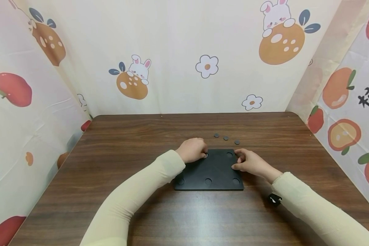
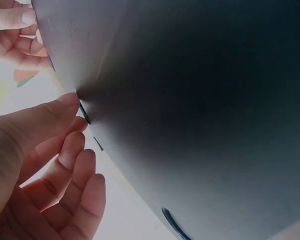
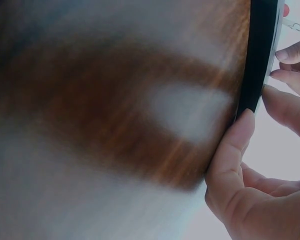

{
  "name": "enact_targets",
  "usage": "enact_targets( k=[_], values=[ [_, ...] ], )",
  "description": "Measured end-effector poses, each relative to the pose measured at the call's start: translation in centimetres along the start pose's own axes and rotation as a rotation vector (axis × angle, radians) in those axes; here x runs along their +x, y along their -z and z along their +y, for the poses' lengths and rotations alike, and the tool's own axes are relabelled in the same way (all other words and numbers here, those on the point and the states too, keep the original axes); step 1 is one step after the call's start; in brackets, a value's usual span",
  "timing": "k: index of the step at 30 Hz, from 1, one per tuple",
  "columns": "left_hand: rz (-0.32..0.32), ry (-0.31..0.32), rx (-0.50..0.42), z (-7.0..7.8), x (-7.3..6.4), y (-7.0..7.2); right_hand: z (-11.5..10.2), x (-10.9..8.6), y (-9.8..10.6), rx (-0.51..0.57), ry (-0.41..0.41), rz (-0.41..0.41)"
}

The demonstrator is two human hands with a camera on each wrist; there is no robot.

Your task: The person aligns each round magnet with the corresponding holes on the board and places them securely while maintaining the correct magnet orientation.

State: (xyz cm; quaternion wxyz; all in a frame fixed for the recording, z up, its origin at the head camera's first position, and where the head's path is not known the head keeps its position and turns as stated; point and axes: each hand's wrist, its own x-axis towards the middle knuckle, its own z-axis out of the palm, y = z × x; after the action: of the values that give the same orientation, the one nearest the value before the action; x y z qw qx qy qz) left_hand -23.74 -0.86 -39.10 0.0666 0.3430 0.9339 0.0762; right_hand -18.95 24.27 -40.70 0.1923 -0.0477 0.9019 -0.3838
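Observation:
A flat black board [image 1: 216, 171] with several round recesses lies on the wooden table. My left hand [image 1: 193, 150] reaches over its far left part, fingers curled and thumb and index fingertips at a recess [image 1: 206, 155]. In the left wrist view, the thumb [image 2: 65, 102] and index tip come close together beside a dark sliver of that recess; I cannot tell whether a disc sits between them. At the board's right edge, my right hand [image 1: 250, 163] grips it between thumb and fingers. The right wrist view shows the board's dark side [image 3: 257, 55] at these fingertips.
Beyond the board, three small dark discs [image 1: 226, 138] lie spaced in a slanting row. The brown wooden table [image 1: 135, 133] extends around the board on all sides. Patterned curtains [image 1: 175, 51] hang behind and beside it. A small black item [image 1: 274, 200] shows at the right cuff.

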Motion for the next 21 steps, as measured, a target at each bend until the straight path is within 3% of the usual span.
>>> enact_targets(
  k=[8, 21],
  values=[
    [-0.020, 0.007, -0.037, -0.1, -0.7, 0.6, -0.1, 0.0, 0.0, -0.010, 0.001, 0.003],
    [0.068, 0.099, -0.167, -1.7, -2.8, 1.8, 0.0, 0.0, 0.0, -0.005, 0.008, 0.001]
  ],
)
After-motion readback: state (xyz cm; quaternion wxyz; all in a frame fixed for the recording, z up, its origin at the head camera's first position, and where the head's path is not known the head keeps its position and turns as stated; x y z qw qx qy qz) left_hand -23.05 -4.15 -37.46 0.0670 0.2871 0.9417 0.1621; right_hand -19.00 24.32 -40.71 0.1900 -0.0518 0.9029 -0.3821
